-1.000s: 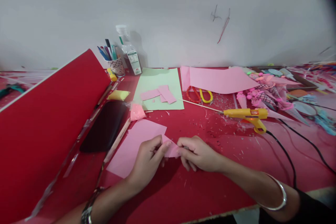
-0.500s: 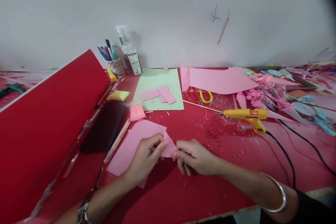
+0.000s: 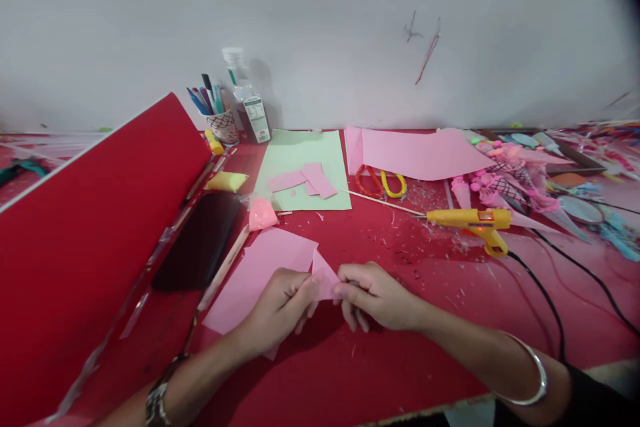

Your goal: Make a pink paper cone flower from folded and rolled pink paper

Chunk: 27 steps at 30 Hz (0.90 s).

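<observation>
A small pink piece of paper (image 3: 325, 278), shaped like a folded triangle, is stretched between both my hands above the red table. My left hand (image 3: 285, 300) pinches its left side between thumb and fingers. The right corner is pinched by my right hand (image 3: 377, 295), whose lower fingers curl beneath. Under and behind my left hand lies a larger pink sheet (image 3: 270, 250), partly hidden by the hand and forearm. Several cut pink strips (image 3: 317, 180) rest on a pale green sheet (image 3: 280, 147) farther back.
At right lies a yellow glue gun (image 3: 470, 219) with a black cord. Scissors (image 3: 383, 181) sit partly under a long pink sheet (image 3: 420, 152), beside several pink paper cones (image 3: 515, 173). A dark phone-like slab (image 3: 197, 243), a red board (image 3: 115, 213), a pen cup (image 3: 221, 127) and a bottle (image 3: 254, 113) are left.
My left hand's grip has shifted slightly on the small pink paper, its thumb moving lower. Both hands and the paper have moved a little to the right.
</observation>
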{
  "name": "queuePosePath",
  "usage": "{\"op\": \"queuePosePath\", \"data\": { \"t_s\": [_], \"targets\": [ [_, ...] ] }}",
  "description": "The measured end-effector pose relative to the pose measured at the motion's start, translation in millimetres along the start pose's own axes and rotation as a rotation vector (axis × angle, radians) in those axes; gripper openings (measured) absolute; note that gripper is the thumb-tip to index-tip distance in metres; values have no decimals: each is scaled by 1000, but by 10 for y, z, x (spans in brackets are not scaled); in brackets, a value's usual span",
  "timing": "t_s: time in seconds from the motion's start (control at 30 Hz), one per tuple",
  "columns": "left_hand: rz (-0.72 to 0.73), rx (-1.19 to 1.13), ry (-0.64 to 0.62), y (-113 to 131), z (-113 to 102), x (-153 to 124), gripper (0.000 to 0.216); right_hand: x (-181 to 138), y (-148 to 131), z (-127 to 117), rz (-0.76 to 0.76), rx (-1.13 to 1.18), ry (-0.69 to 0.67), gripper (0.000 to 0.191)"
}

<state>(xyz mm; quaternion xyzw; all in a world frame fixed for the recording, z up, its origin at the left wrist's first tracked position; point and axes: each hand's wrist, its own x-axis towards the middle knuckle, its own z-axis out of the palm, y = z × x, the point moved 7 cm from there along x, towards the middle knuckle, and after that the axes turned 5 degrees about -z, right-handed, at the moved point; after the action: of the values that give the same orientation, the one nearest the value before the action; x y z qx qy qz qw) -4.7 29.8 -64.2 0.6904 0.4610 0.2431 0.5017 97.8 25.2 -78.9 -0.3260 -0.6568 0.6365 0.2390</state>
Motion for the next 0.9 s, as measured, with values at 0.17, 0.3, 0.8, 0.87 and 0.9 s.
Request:
{"op": "queuePosePath", "data": {
  "t_s": [0.17, 0.3, 0.8, 0.87, 0.9],
  "targets": [
    [70, 41, -3, 71, -48, 25, 40, 7, 6, -46, -1, 23, 35, 17],
    [102, 133, 15, 85, -84, 42, 34, 15, -31, -110, -45, 42, 122, 16],
    [165, 105, 3, 66, -69, 60, 43, 45, -108, -45, -110, -153, -31, 26],
    [143, 55, -10, 48, -62, 50, 47, 49, -87, -59, -94, -134, -14, 22],
    [133, 40, -6, 42, -65, 43, 49, 51, -74, -68, -86, -120, -4, 21]
  ]
}}
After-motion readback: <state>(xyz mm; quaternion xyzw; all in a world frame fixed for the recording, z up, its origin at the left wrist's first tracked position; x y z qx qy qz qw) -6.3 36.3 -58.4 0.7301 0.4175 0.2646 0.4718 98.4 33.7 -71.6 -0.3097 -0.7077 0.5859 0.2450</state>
